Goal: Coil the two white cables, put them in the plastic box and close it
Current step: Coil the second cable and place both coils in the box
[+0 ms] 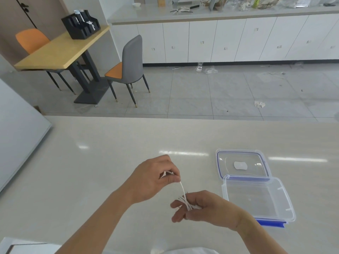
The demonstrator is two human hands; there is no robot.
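A white cable [184, 193] is stretched between my two hands above the pale counter. My left hand [156, 177] pinches its free end between thumb and fingers, raised a little. Lower and to the right, my right hand [200, 208] has several turns of the cable wound around its fingers. The clear plastic box [256, 199] with blue clips stands open to the right of my hands, nothing visible inside it. Its clear lid [242, 163] with a blue seal lies just behind the box, with a small white label at its middle. Only one cable is visible.
The pale counter [110, 162] stretches to a far edge with tiled floor beyond. A white board [20, 143] lies at the left edge. Across the floor stand a wooden table [60, 50], a grey chair [128, 66] and white cabinets [220, 39].
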